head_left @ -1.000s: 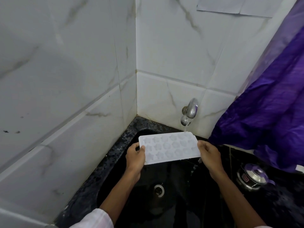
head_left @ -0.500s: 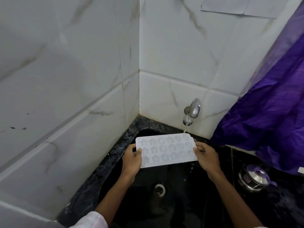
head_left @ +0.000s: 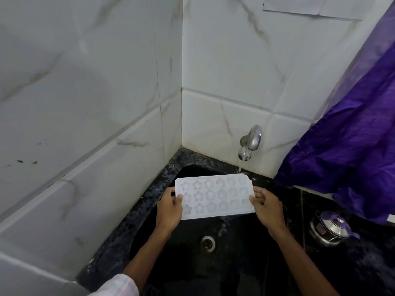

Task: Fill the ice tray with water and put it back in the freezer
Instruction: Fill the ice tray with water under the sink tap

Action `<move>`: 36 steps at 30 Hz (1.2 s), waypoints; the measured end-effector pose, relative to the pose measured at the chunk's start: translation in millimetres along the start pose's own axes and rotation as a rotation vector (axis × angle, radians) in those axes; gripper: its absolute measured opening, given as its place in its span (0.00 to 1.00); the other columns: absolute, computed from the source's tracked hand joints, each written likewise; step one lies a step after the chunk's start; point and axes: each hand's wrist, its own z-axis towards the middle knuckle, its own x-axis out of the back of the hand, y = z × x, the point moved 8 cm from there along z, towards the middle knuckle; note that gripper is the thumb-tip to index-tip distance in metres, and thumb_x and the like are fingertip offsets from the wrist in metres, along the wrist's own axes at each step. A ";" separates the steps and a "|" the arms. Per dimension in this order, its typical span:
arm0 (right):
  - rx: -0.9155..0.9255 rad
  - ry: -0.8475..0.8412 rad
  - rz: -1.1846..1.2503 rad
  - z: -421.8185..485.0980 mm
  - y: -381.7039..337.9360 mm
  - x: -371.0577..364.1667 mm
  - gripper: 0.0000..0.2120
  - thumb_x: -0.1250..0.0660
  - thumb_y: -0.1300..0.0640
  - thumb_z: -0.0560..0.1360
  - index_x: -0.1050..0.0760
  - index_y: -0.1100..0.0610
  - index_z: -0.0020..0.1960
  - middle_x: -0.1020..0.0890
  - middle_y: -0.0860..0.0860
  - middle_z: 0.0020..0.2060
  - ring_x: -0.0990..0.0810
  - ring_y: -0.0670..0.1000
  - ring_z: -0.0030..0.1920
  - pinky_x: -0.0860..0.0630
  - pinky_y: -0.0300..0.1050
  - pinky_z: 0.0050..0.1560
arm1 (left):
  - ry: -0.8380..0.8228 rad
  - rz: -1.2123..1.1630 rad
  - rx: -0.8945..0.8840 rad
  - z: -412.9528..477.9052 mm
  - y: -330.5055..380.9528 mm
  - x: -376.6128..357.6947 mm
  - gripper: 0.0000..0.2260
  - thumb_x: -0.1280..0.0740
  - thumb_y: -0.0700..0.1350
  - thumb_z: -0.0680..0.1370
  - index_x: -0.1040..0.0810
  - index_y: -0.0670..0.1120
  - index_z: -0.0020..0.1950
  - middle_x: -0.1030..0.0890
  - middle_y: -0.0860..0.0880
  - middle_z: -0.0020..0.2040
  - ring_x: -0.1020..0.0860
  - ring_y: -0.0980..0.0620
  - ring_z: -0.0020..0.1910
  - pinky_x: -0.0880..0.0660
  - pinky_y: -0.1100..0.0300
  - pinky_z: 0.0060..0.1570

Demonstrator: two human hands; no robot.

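White marble-veined tiled walls (head_left: 85, 103) fill most of the view and meet in a corner right behind the sink. A big crumpled purple cloth (head_left: 352, 157) hangs down the right side, over the counter's far right edge.

Below that sits the black sink (head_left: 147, 212), speckled along its left rim, its basin dark and wet. And there is the ice tray (head_left: 214, 197), white, flat and face up, held level in the air above the sink's far half, with its long side running left to right. It has three rows of moulds, stars at the left end and rounder shapes to the right. How much water is in them, I cannot tell.

Both hands are on it. The left hand (head_left: 170, 207) grips the left short edge, with the thumb (head_left: 179, 198) lying on top of the rim and the other fingers tucked beneath, out of sight. The right hand (head_left: 267, 207) grips the right short edge the same way, its fingers (head_left: 257, 194) curled over the rim. The tray spans the gap between the two hands. A white sleeve (head_left: 115, 285) shows at the bottom edge.

A steel pot (head_left: 330, 229) with a lid stands on the counter right of the sink, well clear of the hands. The chrome tap (head_left: 250, 144) juts from the back wall above the sink's far edge. The drain (head_left: 207, 243) sits in the basin floor, below the tray. A thin stream of water (head_left: 240, 166) runs from the tap down to the tray's far right corner.
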 end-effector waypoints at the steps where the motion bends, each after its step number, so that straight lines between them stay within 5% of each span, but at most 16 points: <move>1: 0.005 0.007 -0.001 -0.7 -0.6 0.6 0.15 0.32 0.62 0.76 0.22 0.55 0.62 0.21 0.41 0.45 0.23 0.36 0.45 0.29 0.29 0.43 | 0.003 0.005 -0.010 0.1 0.5 0.6 0.08 0.38 0.43 0.82 0.24 0.45 0.60 0.17 0.46 0.54 0.19 0.48 0.51 0.20 0.45 0.51; 16: 0.060 0.047 0.036 -7.7 -6.2 10.8 0.11 0.29 0.62 0.74 0.25 0.54 0.55 0.20 0.47 0.47 0.22 0.41 0.46 0.29 0.30 0.43 | 0.104 -0.015 -0.170 -3.2 13.4 7.8 0.07 0.34 0.40 0.80 0.22 0.43 0.57 0.16 0.47 0.54 0.17 0.49 0.54 0.20 0.46 0.53; 26: 0.255 0.132 0.085 -11.6 -35.7 36.2 0.09 0.28 0.65 0.73 0.23 0.57 0.51 0.17 0.48 0.44 0.18 0.42 0.47 0.24 0.33 0.48 | 0.263 -0.085 -0.476 -24.2 57.8 27.6 0.03 0.36 0.42 0.82 0.25 0.46 0.54 0.19 0.60 0.46 0.19 0.59 0.47 0.21 0.53 0.48; 32: 0.308 0.134 -0.048 -24.6 -27.9 30.1 0.08 0.29 0.68 0.73 0.24 0.59 0.47 0.19 0.46 0.40 0.19 0.42 0.43 0.23 0.32 0.44 | 0.116 0.030 -0.444 -16.4 35.6 12.0 0.03 0.35 0.41 0.81 0.25 0.47 0.54 0.17 0.53 0.48 0.17 0.53 0.49 0.20 0.46 0.49; 36: 0.409 0.259 -0.017 -38.5 -37.0 40.1 0.09 0.31 0.69 0.73 0.24 0.58 0.48 0.19 0.48 0.42 0.21 0.38 0.44 0.28 0.26 0.44 | 0.197 0.015 -0.524 -28.6 44.0 17.4 0.04 0.36 0.40 0.82 0.24 0.46 0.55 0.18 0.57 0.45 0.20 0.62 0.44 0.23 0.62 0.45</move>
